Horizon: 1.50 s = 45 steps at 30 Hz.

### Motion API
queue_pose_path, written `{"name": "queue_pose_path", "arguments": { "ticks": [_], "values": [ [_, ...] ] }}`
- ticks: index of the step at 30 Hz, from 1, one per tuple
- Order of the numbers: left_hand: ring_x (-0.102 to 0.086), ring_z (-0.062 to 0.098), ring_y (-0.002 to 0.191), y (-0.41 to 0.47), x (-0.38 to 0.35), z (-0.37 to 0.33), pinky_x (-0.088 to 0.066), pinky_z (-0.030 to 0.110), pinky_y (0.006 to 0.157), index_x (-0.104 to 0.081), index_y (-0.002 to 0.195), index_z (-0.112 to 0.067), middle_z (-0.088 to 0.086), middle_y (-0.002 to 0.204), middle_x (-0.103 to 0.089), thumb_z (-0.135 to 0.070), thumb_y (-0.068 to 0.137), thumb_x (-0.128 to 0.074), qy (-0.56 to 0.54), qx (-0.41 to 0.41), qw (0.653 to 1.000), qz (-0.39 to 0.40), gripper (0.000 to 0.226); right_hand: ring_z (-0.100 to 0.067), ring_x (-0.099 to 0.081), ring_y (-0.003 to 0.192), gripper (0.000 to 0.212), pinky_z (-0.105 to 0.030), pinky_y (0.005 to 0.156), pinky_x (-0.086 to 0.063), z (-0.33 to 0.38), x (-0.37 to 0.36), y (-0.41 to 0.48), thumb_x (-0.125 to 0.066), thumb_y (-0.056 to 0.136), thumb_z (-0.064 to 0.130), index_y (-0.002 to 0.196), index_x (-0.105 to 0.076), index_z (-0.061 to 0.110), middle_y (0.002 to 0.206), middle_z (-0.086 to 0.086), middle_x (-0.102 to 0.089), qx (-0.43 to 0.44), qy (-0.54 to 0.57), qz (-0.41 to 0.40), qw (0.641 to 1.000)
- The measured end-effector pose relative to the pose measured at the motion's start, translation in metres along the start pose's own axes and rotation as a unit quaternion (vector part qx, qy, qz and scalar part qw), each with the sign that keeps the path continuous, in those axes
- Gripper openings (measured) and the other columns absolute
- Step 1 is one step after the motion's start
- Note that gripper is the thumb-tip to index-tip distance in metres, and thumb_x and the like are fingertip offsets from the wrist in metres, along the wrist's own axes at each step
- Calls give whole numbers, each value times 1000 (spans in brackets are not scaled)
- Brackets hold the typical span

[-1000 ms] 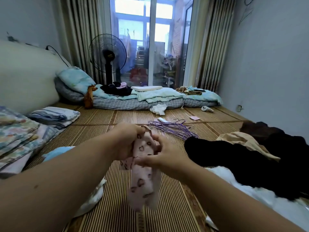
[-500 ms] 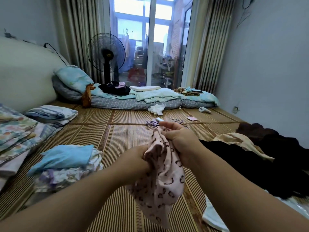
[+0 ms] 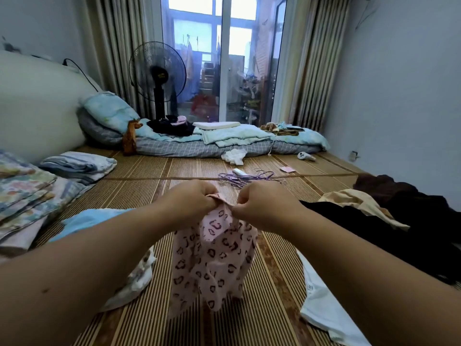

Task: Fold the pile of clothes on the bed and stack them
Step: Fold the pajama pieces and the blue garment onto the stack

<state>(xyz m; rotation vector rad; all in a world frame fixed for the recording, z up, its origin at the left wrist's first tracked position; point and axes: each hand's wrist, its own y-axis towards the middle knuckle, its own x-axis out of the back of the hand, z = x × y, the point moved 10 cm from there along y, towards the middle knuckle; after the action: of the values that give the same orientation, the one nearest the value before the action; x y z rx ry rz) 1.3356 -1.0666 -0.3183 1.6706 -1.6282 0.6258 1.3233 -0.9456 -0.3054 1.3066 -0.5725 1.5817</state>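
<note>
Now that the left grip and right grip have come level, each pinching the top edge of the pink garment, it hangs open beneath them over the bed instead of bunched. Folding should follow, then the stack at their left.

On my feed the room was dim and bluish, lit only by daylight through the glass door at the far end, whose upper panes were blown out to a pale glare. The fan stood backlit as a dark shape against it, and the black clothes on the right lost nearly all detail in shade. The wide lens bowed the curtains at the edges and swelled the forearms along the bottom, and I saw the whole frame soft and smeared.
</note>
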Motion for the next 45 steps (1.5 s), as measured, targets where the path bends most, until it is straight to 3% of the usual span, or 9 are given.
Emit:
{"name": "queue_pose_path", "arguments": {
  "ticks": [5,10,15,20,26,32,39,41,45],
  "values": [
    [-51,10,51,7,3,-1,-39,24,46,-69,73,-25,-2,61,-64,-36,92,-56,13,-4,1000,18,26,-18,-58,63,20,-25,49,-41,19,3,12,-54,84,26,68,-61,17,64,1,-57,15,-13,-43,999],
    [-55,9,65,7,38,15,-35,26,51,-67,70,-26,-8,68,-61,-20,84,-53,242,19,969,-53,21,-21,-62,75,20,-37,69,-56,-4,25,20,-51,88,16,83,-70,18,79,-2,-66,-17,-50,-86,995],
    [-57,19,67,10,72,51,-37,27,53,-63,61,-18,0,66,-61,-21,81,-61,259,77,961,-50,20,-9,-49,61,15,-21,49,-28,-42,38,24,-58,87,18,82,-72,22,65,7,-56,-37,-101,-83,991],
    [-56,11,58,19,81,62,-40,20,44,-72,77,-23,-3,63,-65,-25,83,-70,139,118,983,-34,7,-12,-70,59,16,-23,50,-51,-83,36,29,-64,85,15,71,-69,21,63,1,-71,-136,159,-56,976],
    [-59,4,47,26,61,43,-44,20,43,-73,82,-31,-3,63,-70,-36,75,-76,-29,80,995,42,9,-26,-72,67,31,-40,57,-59,-83,17,29,-44,98,12,98,-70,28,93,-13,-71,-200,463,-24,863],
    [-64,13,63,26,61,32,-42,24,48,-68,66,-21,-4,64,-67,-29,79,-68,212,50,976,-17,15,-19,-67,51,44,-26,41,-50,-58,20,31,-35,90,-16,96,-62,17,100,-21,-62,-151,551,-23,821],
    [-48,20,61,18,45,39,-36,23,42,-62,64,-23,9,78,-61,7,82,-47,-95,63,992,59,38,-1,-61,58,26,-12,49,-48,-15,39,16,-63,85,12,69,-74,29,75,5,-72,54,206,22,977],
    [-53,15,57,17,47,37,-39,20,44,-73,66,-27,-2,74,-70,6,84,-47,-15,50,997,59,45,1,-63,66,2,-7,47,-42,-4,25,7,-76,76,36,75,-74,35,81,13,-69,88,85,71,990],
    [-61,3,67,15,50,31,-44,20,54,-73,63,-32,-16,66,-68,-10,81,-56,184,25,982,41,34,5,-54,75,22,-6,56,-39,3,10,-4,-73,76,44,92,-75,28,102,13,-63,187,-78,63,977]
  ]
}}
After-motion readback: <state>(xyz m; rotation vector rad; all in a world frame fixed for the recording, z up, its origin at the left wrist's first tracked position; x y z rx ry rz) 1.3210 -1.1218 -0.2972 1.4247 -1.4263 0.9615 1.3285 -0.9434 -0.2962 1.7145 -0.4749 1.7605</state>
